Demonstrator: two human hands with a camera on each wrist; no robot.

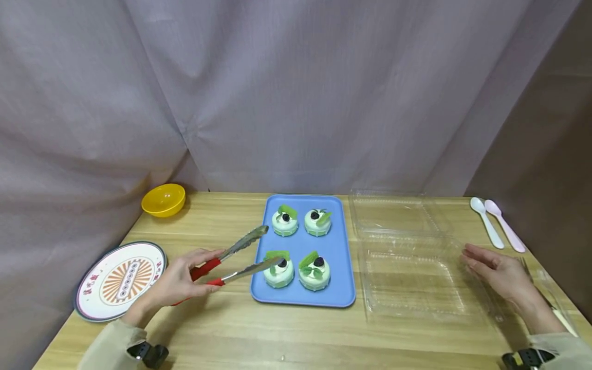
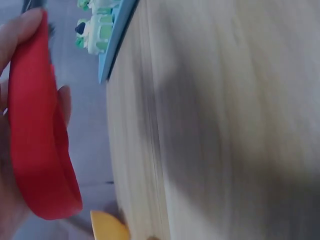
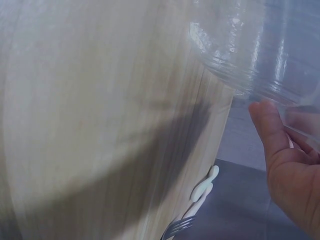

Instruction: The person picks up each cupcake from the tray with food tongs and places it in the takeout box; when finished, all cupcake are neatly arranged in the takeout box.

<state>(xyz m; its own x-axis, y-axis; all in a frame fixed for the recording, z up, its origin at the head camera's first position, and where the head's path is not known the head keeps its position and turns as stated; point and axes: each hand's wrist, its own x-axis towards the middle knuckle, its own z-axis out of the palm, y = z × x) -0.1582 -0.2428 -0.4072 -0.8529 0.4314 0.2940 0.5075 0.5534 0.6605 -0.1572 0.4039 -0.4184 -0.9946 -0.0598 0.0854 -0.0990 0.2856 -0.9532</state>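
In the head view my left hand (image 1: 189, 277) grips metal tongs (image 1: 247, 241) by their red handles, with the tong arms spread. The lower arm overlaps the front-left small cake (image 1: 278, 277) on a blue tray (image 1: 339, 295). Several such pale green cakes stand there, each topped with a dark berry and green garnish. In the left wrist view the red handle (image 2: 35, 130) lies between thumb and fingers. My right hand (image 1: 501, 275) pinches the right edge of a clear plastic container (image 1: 416, 316); its fingers show partly through the plastic in the right wrist view.
The container's raised lid half (image 1: 393, 210) lies behind it. At left are a patterned plate (image 1: 150, 252) and a yellow bowl (image 1: 164, 201). Two pale spoons (image 1: 490, 226) and a fork (image 3: 180, 227) lie by the right edge. Grey curtain (image 1: 296, 103) closes off the back.
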